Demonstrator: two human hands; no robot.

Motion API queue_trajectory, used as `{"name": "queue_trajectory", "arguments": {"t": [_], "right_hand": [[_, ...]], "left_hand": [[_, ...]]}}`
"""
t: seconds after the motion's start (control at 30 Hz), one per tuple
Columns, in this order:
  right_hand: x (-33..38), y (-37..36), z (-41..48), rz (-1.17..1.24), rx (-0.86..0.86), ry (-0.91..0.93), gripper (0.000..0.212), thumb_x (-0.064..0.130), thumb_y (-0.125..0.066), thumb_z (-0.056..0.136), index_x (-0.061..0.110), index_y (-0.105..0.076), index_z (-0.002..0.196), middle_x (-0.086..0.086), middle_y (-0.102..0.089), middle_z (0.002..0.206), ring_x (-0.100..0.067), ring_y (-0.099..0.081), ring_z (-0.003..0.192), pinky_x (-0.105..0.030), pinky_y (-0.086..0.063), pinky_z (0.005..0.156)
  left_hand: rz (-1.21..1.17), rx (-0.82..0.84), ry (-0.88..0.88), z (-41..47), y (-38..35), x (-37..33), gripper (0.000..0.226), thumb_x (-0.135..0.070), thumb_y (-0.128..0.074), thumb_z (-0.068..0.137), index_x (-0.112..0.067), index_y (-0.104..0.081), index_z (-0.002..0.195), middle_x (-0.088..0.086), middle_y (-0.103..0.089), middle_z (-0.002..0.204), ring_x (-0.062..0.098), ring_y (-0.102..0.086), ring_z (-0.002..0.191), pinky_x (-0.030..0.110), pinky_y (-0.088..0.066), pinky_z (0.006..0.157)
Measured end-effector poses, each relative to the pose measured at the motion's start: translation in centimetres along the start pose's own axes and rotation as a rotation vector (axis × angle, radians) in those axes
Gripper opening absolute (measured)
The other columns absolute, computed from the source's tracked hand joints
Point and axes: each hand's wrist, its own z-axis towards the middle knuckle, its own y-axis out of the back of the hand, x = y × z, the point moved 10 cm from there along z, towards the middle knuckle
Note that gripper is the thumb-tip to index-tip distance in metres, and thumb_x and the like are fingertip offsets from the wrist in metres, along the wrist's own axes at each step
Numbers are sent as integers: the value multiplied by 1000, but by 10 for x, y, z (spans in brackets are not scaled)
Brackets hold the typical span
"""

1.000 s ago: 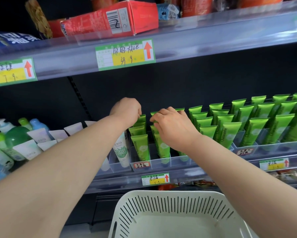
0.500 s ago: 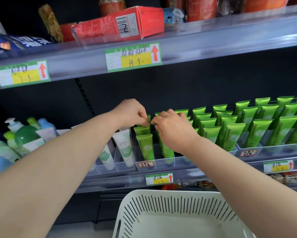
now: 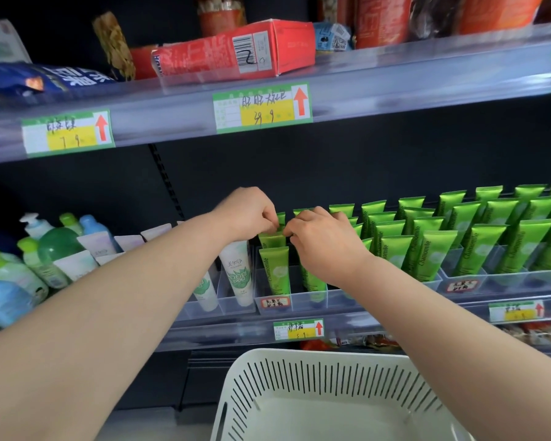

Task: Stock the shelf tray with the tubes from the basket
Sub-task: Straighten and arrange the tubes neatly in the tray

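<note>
1. Firstly, well left of all the fingers: green and blue pump bottles (image 3: 49,246) stand on the shelf.
2. Just below the left fingertips, slightly left: white tubes (image 3: 237,275), cap-down in clear lanes.
3. The left hand (image 3: 247,211) has curled fingers that pinch the crimped top of a green tube (image 3: 281,218). That tube sits in the leftmost green lane of the shelf tray (image 3: 303,302).
4. The right hand (image 3: 326,246) has fingers curled over the tube tops in the next lane. Its fingertips are nearly touching the left fingertips. Cannot tell whether they grip a tube.
5. Right of the right fingers: rows of green tubes (image 3: 478,246), cap-down, leaning back, filling the lanes.
6. Below both wrists, nearer the camera: a white slotted basket (image 3: 331,393).
</note>
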Motion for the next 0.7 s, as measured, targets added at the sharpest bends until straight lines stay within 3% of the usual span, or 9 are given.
{"name": "queue_trajectory", "arguments": {"t": [0.27, 0.47, 0.7], "right_hand": [[25, 8, 8, 50, -53, 29, 30, 20, -45, 96, 25, -56, 123, 3, -58, 118, -22, -48, 113, -38, -38, 87], [62, -6, 27, 40, -24, 94, 34, 21, -47, 96, 24, -51, 129, 3, -56, 122, -22, -43, 119, -39, -38, 90], [92, -34, 50, -93, 81, 108, 23, 21, -48, 96, 25, -59, 116, 2, -63, 109, -22, -45, 114, -39, -33, 88]], "left_hand": [[-68, -129, 125, -25, 35, 45, 9, -17, -74, 82, -23, -76, 90, -17, -63, 78, 5, -61, 82, 23, -49, 78], [-33, -155, 150, -51, 45, 80, 12, -18, -72, 85, -22, -75, 95, -11, -67, 88, 7, -64, 87, 28, -53, 84], [60, 46, 163, -75, 36, 108, 19, -26, -72, 84, -24, -73, 103, -13, -67, 93, 7, -64, 92, 30, -53, 86]]}}
